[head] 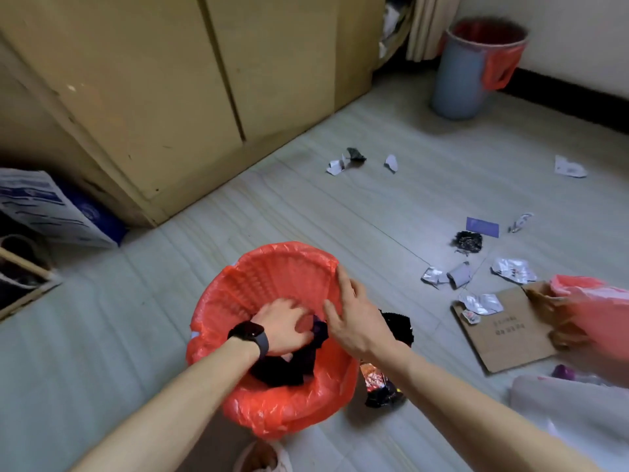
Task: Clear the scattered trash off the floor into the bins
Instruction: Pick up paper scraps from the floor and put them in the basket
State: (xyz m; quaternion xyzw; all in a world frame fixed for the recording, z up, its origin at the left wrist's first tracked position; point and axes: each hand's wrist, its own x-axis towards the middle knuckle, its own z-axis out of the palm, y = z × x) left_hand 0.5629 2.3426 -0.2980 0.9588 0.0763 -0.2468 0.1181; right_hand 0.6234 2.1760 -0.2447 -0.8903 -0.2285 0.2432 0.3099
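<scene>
A bin lined with a red plastic bag point(272, 277) stands on the floor right below me. My left hand point(284, 327), with a dark watch on the wrist, is inside it, fingers curled on a dark purple-black wrapper point(318, 330) above dark trash at the bottom. My right hand point(354, 316) rests with straight fingers on the bin's right rim. A black and red snack wrapper point(379, 386) lies just right of the bin. Silver wrappers point(512, 270), a black crumpled scrap point(469, 241), paper bits point(337, 165) and a flat piece of cardboard point(503, 338) are scattered further right.
A second blue bin with a red liner point(459, 73) stands by the far wall. Yellow cabinet doors point(170, 97) fill the upper left. A printed bag point(51, 206) and a wooden crate point(20, 277) sit at left. Another red bag point(592, 315) is at the right edge.
</scene>
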